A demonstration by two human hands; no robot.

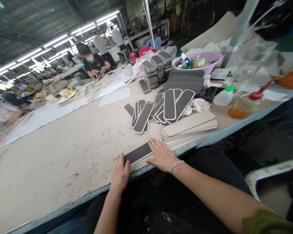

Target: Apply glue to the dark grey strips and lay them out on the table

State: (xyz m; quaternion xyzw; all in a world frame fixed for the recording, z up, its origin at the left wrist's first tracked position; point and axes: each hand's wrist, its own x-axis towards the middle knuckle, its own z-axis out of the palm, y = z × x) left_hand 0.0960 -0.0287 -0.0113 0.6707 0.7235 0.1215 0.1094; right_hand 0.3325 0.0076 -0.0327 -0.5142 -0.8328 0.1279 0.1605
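A dark grey strip with a pale border (138, 154) lies flat near the table's front edge, between my two hands. My left hand (119, 175) is closed at the strip's left end, thumb and forefinger on its edge. Over the right end lies my right hand (162, 156), open, fingers stretched out and flat. A fanned stack of pale beige rounded strips (189, 128) rests just beyond my right hand. Farther in is a loose pile of grey rounded panels with pale rims (169, 104).
Tall stacks of grey panels (157, 70) stand behind the pile, near plain grey sheets (184, 80). A purple basin (210, 61), a green-tipped bottle (224, 97) and a red-capped amber bottle (241, 107) stand right. A masked co-worker (92, 61) works across the table (63, 146).
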